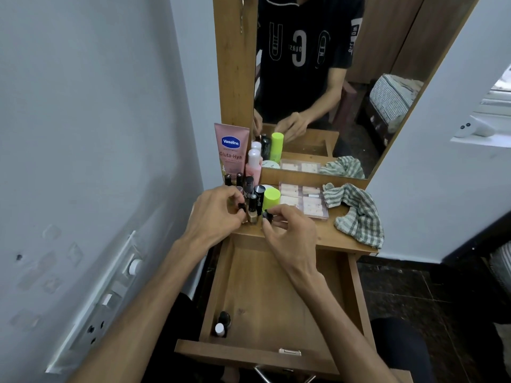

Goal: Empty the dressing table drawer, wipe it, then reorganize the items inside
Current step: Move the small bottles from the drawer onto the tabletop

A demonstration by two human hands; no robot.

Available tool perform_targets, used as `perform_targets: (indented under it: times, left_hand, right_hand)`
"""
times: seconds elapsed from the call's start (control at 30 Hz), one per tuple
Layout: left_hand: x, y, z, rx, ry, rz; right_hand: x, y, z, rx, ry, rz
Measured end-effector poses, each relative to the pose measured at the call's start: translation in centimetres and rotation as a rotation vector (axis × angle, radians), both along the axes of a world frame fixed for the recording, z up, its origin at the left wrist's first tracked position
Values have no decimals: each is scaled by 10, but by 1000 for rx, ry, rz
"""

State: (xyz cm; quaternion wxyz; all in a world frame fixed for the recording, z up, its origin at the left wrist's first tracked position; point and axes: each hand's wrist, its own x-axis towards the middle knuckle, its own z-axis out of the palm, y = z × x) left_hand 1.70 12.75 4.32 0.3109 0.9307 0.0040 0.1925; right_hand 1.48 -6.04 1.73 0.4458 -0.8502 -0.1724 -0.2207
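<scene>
Pink tube (231, 150): "Vaseline", "Gluta-Hya".

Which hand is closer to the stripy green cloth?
The right hand is closer. It is just left of the cloth, holding a small dark item at the tabletop's front edge. The left hand is farther left, among the little bottles.

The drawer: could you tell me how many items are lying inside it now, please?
2: a white-capped bottle and a dark bottle, together in the near-left corner of the drawer; the forearms hide part of the floor.
</scene>
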Motion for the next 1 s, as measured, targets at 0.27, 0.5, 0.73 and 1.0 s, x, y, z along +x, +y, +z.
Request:
perform_targets:
  times: [0.27, 0.5, 0.73, 1.0]
  left_hand:
    - [-4, 1, -5, 29, -44, -6]
    - [-43, 1, -7, -62, -128, -47]
    - [-100, 0, -25, 152, 506, -239]
    - [-132, 6, -52, 343, 609, -159]
  right_hand:
    - [-4, -10, -9, 27, 41, 9]
    - [-44, -24, -28, -49, 246, 204]
    - [-77, -5, -48, -459, 523, 567]
    - [-79, 11, -55, -533, 488, 667]
